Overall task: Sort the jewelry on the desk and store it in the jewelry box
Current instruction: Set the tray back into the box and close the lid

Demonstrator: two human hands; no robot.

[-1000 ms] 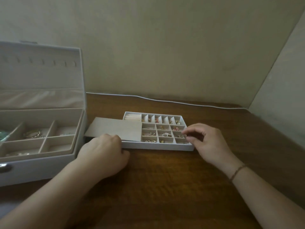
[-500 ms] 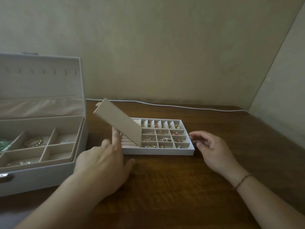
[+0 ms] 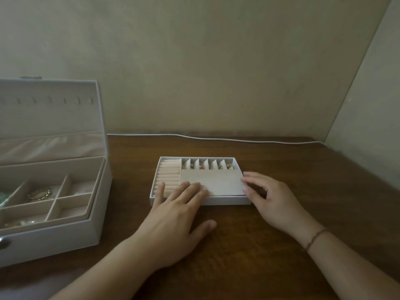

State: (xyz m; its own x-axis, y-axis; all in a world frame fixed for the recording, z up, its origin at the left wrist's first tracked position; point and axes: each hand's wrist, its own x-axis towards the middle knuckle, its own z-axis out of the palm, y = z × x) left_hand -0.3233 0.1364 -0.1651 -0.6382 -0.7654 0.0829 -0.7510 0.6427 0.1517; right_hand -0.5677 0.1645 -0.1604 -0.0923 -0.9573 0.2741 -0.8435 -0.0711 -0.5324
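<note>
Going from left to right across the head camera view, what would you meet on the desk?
Open jewelry box → ring rolls of the tray → left hand → flat cover panel → right hand.

From where I sit, I can read no text, label, brand, number or sign anywhere in this view.
</note>
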